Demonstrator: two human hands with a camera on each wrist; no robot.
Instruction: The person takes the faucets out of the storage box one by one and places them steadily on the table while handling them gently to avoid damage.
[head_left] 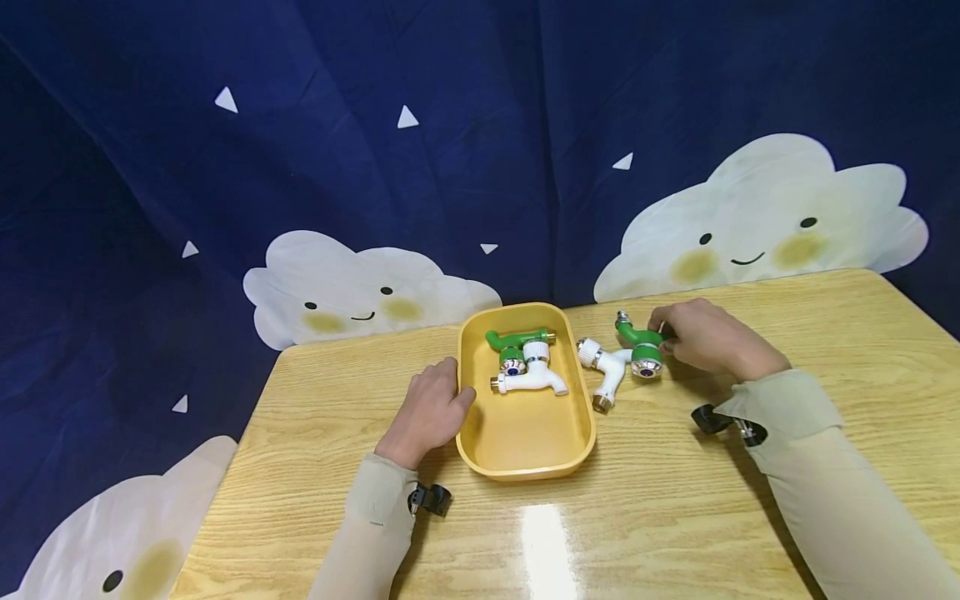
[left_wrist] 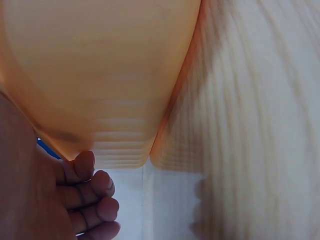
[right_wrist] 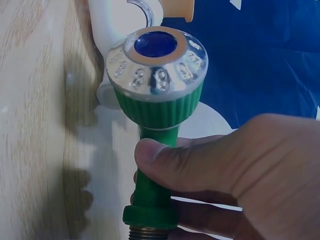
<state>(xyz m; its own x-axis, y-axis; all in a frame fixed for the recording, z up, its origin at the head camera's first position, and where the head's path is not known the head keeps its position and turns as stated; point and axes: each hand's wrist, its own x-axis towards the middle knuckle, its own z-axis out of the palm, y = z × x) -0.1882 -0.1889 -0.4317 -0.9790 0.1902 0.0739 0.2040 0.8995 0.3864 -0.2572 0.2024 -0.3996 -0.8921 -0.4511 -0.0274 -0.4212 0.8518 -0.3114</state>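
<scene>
Green tap [head_left: 640,337], metal-capped knob: sitting in the person's grasp, right of the yellow tray [head_left: 528,437], just beside a loose white tap [head_left: 611,373]. Right hand [head_left: 708,335]: gripping the slim green body, thumb pressing below the knob. Left hand [head_left: 429,410]: resting at the tray's left rim, fingers bending loosely. Handling, as judged: probably feeling stiff, light, sturdy; shiny cap likely offering less grip, slim body presenting the surest hold.

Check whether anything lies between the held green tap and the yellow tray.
A white tap on the table lies between the held green tap and the yellow tray; the tray's raised right wall also stands in the way.
</scene>
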